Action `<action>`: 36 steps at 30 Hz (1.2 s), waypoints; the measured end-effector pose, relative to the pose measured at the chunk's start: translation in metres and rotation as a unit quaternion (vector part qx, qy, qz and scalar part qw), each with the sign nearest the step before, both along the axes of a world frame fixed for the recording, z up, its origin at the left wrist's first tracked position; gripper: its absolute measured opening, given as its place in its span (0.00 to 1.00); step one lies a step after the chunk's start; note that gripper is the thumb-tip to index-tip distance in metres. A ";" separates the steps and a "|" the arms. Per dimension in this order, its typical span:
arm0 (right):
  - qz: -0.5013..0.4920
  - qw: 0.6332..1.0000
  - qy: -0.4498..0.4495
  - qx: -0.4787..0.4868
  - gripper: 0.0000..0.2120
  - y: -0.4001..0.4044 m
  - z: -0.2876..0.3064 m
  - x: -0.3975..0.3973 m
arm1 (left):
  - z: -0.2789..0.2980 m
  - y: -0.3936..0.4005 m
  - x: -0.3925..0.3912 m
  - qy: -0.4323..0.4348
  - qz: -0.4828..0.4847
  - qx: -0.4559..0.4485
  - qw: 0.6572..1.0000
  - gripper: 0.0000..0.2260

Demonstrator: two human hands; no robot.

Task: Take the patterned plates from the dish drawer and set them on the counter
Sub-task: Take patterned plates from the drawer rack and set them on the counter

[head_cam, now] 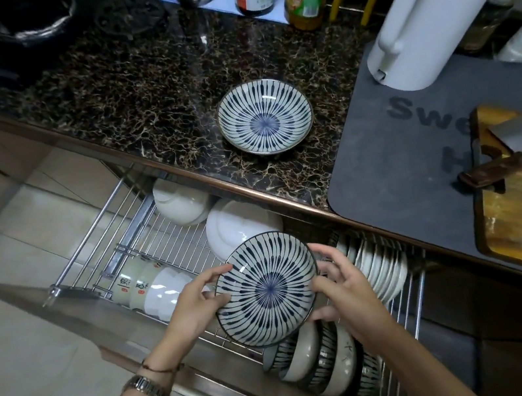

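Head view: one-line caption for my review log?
Both hands, left and right, lift a patterned plate above the dish drawer; another plate sits on the counter.

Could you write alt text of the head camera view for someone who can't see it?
Both hands, left hand and right hand, hold a patterned plate above the open dish drawer; another matching plate sits on the counter.

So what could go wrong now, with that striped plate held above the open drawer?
The held plate is pinched only at its rim by the left hand and right hand; if the grip slips, it could drop onto the bowls racked below. Lifting it, the plate might knock the counter edge overhanging the drawer. Setting it down carelessly could chip the patterned plate already on the counter.
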State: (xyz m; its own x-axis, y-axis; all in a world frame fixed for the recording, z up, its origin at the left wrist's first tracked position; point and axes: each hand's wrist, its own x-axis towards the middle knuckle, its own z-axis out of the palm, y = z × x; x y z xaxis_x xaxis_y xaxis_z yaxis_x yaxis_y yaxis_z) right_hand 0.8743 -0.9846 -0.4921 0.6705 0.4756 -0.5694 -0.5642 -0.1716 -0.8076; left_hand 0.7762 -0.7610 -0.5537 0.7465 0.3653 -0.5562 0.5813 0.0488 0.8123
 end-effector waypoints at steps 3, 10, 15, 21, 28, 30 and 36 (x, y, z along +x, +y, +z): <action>0.046 0.999 -0.025 0.015 0.24 0.001 0.022 0.008 | 0.030 0.005 -0.001 -0.024 0.014 0.015 0.999 0.22; 0.042 0.996 -0.062 0.052 0.26 0.006 0.087 0.035 | 0.119 0.016 0.020 -0.094 0.017 0.070 0.993 0.22; 0.025 0.992 -0.112 0.061 0.24 0.012 0.133 0.055 | 0.174 0.025 0.047 -0.146 0.013 0.071 0.987 0.22; -0.007 0.987 -0.146 0.065 0.24 0.046 0.161 0.067 | 0.205 0.061 0.070 -0.180 -0.003 0.092 0.979 0.23; -0.065 0.983 -0.164 0.053 0.23 0.127 0.156 0.070 | 0.212 0.152 0.099 -0.193 -0.060 0.080 0.976 0.23; -0.088 0.982 -0.164 0.041 0.23 0.158 0.152 0.070 | 0.211 0.184 0.109 -0.189 -0.080 0.079 0.975 0.23; -0.128 0.979 -0.160 0.016 0.24 0.235 0.159 0.069 | 0.220 0.263 0.133 -0.186 -0.134 0.095 0.969 0.23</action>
